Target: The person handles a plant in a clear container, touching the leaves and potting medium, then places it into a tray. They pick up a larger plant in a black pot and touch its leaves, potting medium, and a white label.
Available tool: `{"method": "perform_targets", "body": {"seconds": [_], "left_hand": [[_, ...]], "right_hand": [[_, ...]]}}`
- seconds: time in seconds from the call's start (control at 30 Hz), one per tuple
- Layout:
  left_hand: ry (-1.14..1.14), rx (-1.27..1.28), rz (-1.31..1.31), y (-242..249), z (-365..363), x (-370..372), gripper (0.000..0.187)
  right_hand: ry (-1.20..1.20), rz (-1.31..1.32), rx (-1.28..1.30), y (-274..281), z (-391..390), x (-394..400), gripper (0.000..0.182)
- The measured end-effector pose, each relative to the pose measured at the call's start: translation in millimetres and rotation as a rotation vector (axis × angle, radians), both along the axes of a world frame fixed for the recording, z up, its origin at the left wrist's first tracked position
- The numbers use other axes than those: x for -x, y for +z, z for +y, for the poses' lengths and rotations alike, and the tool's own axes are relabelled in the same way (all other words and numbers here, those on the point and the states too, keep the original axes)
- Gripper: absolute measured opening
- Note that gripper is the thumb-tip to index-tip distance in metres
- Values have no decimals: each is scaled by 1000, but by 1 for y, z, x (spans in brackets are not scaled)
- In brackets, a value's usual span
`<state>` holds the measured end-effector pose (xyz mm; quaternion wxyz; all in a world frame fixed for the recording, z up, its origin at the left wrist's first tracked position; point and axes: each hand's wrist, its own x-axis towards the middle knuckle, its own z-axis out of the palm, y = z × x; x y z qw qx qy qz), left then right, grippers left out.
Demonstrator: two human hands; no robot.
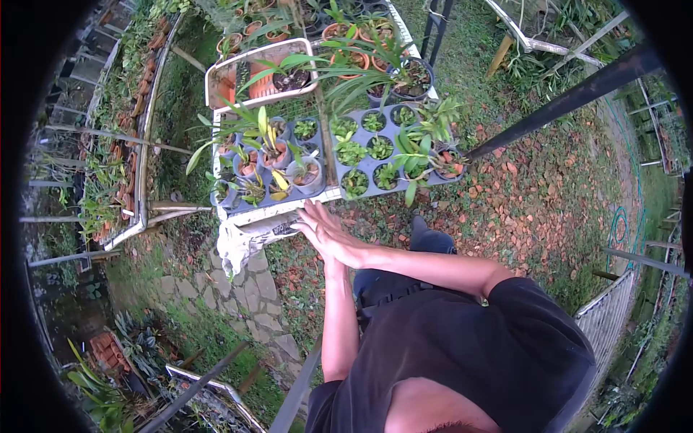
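My left hand [317,237] and my right hand [338,234] lie against each other in front of my body, palms together and fingers stretched out. Part of each is hidden by the other. No object shows in either of them. The fingertips overlap the front edge of a white-framed plant bench [268,211]. Just left of the fingers, a white plastic bag [234,245] with dark print hangs at that edge. Nearest on the bench are a grey potted plant [307,175] and a dark cell tray [369,163] of small leafy seedlings.
Farther back on the bench stand a cream rectangular tub [258,72] and a dark pot [413,78] with long leaves. A black pole [563,101] slants in at right. Broken reddish chips [512,184] cover the ground, with a stone path [253,292] at left.
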<state>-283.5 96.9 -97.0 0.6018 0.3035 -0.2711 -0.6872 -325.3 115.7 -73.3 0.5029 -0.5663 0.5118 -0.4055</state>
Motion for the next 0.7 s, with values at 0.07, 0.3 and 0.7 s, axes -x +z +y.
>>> {"method": "perform_targets", "body": {"seconds": [0.07, 0.3, 0.7], "left_hand": [[-3, -86, 382, 1, 12, 25, 84], [-146, 165, -648, 79, 35, 126, 100], [-259, 288, -897, 38, -36, 124, 98]], "right_hand": [[-52, 88, 30, 9, -3, 27, 80], [-87, -575, 11, 37, -18, 149, 85], [-143, -1659, -367, 66, 15, 217, 114]]}}
